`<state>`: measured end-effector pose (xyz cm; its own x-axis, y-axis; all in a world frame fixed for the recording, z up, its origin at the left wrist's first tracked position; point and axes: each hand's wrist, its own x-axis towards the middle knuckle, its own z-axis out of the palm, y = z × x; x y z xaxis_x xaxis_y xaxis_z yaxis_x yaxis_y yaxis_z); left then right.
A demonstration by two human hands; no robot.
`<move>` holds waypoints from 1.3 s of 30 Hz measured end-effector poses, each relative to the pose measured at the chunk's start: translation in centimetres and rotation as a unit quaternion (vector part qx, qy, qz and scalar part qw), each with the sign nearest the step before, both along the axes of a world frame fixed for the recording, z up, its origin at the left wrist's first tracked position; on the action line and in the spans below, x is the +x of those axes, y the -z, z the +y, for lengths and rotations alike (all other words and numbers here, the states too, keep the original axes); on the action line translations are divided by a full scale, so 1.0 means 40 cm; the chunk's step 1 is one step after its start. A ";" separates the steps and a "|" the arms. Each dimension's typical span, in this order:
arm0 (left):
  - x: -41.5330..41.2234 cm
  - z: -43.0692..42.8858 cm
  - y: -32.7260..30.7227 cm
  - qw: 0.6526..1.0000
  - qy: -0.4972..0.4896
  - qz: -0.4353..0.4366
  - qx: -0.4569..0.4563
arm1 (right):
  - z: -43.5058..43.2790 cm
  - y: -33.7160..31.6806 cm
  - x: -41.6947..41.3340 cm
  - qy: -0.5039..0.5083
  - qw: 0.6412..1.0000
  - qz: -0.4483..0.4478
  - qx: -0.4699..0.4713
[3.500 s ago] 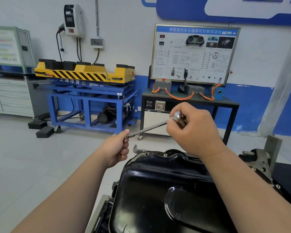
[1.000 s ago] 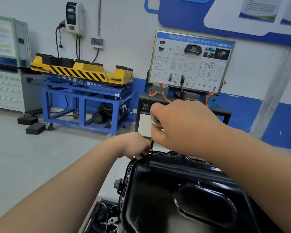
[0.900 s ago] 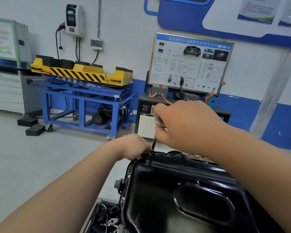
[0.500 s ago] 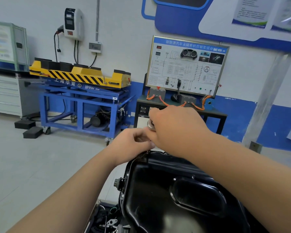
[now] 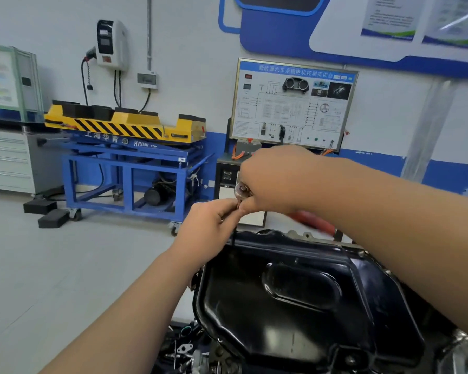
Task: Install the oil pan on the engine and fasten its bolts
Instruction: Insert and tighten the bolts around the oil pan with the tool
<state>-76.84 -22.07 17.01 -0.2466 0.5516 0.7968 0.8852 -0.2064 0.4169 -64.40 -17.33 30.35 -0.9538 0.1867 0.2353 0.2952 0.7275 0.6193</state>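
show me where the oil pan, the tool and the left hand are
oil pan (image 5: 254, 314): head view, flat black bottom beside the raised bulge
tool (image 5: 241, 190): head view, its round metal head
left hand (image 5: 210, 225): head view, back of the hand

white characters 上海华育 are showing on the front edge of the blue lift table (image 5: 135, 147), well to the left of the fingers (image 5: 229, 210) and somewhat above them. a round emblem is sitting just after them, then white latin letters reading roughly hyynn, then a number too blurred to make out. above the fingers, the blue header strip of the training board (image 5: 295, 103) is carrying white characters 新能源汽车永磁电机控制实训台. small print on the board and on the wall posters (image 5: 389, 20) is coming out unreadable.
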 end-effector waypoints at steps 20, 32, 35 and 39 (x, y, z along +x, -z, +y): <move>0.108 0.051 0.005 0.976 -0.122 -0.181 0.002 | 0.037 0.005 0.013 -0.064 0.997 0.041 0.004; 0.146 0.078 0.006 0.960 -0.203 -0.194 0.002 | 0.029 -0.002 0.012 -0.118 0.990 -0.018 0.076; 0.142 0.074 0.000 0.944 -0.209 -0.248 0.057 | 0.011 0.027 -0.001 -0.080 0.994 0.073 0.030; 0.135 0.068 -0.005 0.920 -0.293 -0.256 0.051 | -0.004 0.056 -0.021 -0.017 0.990 0.126 -0.063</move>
